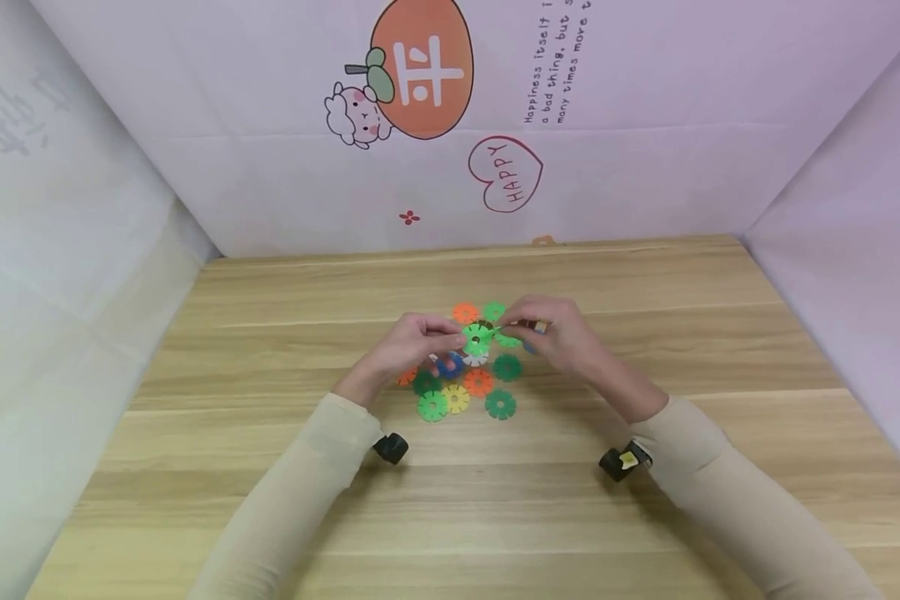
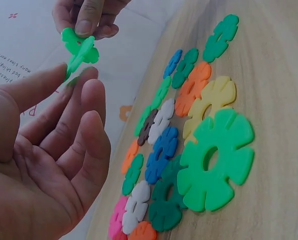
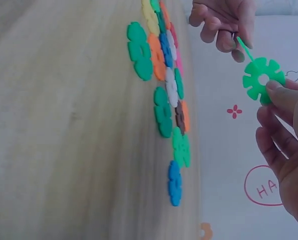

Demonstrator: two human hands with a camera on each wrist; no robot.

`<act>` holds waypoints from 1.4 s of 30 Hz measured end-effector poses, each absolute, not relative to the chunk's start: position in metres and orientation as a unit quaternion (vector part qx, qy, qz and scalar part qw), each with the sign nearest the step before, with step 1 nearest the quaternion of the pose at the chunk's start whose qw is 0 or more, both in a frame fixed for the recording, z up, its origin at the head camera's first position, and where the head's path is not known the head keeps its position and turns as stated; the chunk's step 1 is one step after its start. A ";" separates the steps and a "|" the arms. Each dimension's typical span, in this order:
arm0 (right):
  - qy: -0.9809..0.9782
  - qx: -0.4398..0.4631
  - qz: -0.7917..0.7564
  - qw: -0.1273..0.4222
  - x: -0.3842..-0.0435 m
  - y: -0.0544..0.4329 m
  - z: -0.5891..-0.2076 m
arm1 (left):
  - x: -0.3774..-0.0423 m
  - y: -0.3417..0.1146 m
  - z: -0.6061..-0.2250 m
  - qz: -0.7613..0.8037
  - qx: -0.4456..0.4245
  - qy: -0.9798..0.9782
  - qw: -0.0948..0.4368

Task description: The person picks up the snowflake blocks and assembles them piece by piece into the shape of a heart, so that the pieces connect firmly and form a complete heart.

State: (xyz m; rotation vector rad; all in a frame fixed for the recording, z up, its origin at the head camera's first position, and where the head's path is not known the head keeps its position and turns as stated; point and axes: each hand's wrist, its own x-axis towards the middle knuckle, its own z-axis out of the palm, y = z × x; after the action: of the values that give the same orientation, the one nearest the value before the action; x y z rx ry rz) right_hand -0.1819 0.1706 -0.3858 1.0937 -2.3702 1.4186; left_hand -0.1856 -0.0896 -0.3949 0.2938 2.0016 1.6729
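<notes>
While in both hands point(image 1: 408, 344) point(image 1: 561, 332); green discs point(image 1: 468, 335)

head view: high at the near side, facing far and down over the table point(image 1: 487, 517). left and right wrist views: close, rolled sideways, facing the far wall point(image 1: 270, 183); both share the held green discs point(image 3: 273, 70).

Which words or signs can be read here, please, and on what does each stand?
"HAPPY": red heart on the back sheet.
"Happiness itself i…", "a bad thing, but s…", "many times more t…": back sheet, cut off.
"平", sideways: orange fruit drawing.
Grey lettering, left sheet: too blurred to read.
</notes>
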 end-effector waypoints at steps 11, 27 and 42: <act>-0.844 0.311 0.429 0.082 -0.183 0.170 -0.378 | -0.184 -0.083 -0.394 0.611 0.106 0.740 0.259; -0.923 0.216 0.310 -0.068 -0.175 0.178 -0.414 | -0.183 -0.080 -0.402 0.696 0.005 0.689 0.203; -0.922 0.194 0.316 -0.112 -0.175 0.183 -0.415 | -0.182 -0.080 -0.407 0.722 -0.021 0.669 0.176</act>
State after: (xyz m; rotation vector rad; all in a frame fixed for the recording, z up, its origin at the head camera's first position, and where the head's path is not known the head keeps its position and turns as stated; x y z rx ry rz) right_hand -0.1746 0.1831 -0.4146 0.6577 -3.1215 1.0714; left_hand -0.1821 -0.0804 -0.4072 -0.0595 1.8944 2.0437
